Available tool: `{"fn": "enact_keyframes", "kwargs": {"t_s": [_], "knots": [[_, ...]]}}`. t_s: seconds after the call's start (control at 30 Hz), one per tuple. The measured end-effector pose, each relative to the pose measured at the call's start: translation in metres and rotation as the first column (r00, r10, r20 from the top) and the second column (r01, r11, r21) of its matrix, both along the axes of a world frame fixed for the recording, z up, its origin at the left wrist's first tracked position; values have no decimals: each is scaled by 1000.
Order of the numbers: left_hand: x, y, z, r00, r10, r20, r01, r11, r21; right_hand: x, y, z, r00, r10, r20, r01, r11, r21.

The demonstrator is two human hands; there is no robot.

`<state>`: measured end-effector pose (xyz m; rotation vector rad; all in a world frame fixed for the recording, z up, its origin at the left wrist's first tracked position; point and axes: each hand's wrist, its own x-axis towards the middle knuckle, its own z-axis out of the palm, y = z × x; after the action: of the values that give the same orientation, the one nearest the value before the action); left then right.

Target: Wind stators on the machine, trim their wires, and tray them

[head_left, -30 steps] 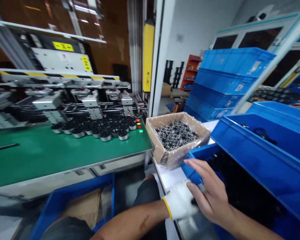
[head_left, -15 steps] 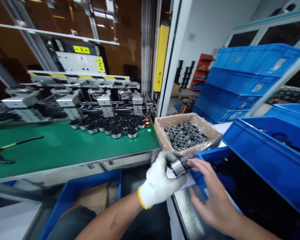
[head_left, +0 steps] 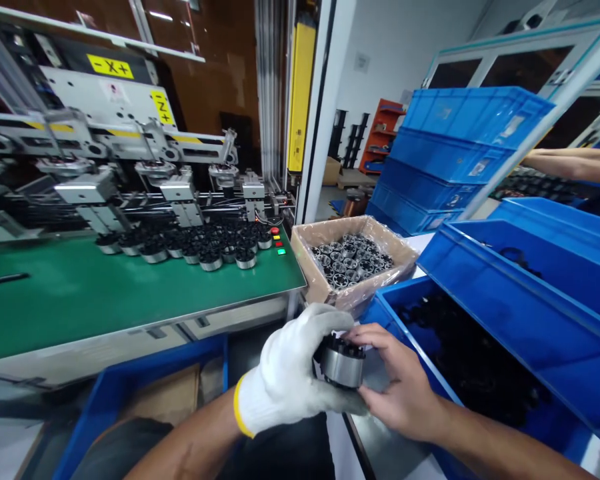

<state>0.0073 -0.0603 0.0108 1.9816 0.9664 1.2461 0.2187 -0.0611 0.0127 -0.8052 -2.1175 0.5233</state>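
In front of me is a metal stator core (head_left: 343, 368), a silvery ring with black toothed plastic on its top. My left hand (head_left: 297, 367), in a white knitted glove with a yellow cuff, grips its left side between thumb and fingers. From the right, my bare right hand (head_left: 397, 380) pinches the same core, fingertips at the top edge and thumb low on the side. Beyond both hands stands a cardboard box (head_left: 325, 290) lined with clear plastic, holding many bare metal cores (head_left: 353, 257). A blue bin (head_left: 405, 337) with dark parts lies just right of my right hand.
Rows of black-topped cores (head_left: 210, 257) sit on the green bench (head_left: 80, 293), before a machine with clamps (head_left: 183, 190). Lit buttons (head_left: 279, 245) mark the bench corner. Blue crates (head_left: 445, 153) are stacked behind. Another person's arms (head_left: 575, 163) show at far right.
My right hand has closed in onto the core, which now stands more upright and lower. The machine's front bar has tilted into a different position. Another person's arms have appeared; my view has shifted right.
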Motion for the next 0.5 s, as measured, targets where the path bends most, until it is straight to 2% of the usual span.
{"fn": "enact_keyframes", "kwargs": {"t_s": [0.2, 0.33, 0.4, 0.5], "knots": [[-3, 4, -5, 1000, -9, -27, 14, 981, 192, 4, 0, 1, 996, -69, 59, 58, 982, 178], [-4, 5, -12, 999, -35, 5, 32, 952, 303, 2, -1, 0, 997, -49, 63, 37, 983, 180], [-5, 3, -19, 992, -77, 100, 53, 975, 215, 1, 1, 0, 999, -31, 40, 26, 993, 115], [-7, -1, -29, 944, -169, 284, 190, 981, -47, 1, 5, 3, 999, -15, 30, 14, 998, 54]]}}
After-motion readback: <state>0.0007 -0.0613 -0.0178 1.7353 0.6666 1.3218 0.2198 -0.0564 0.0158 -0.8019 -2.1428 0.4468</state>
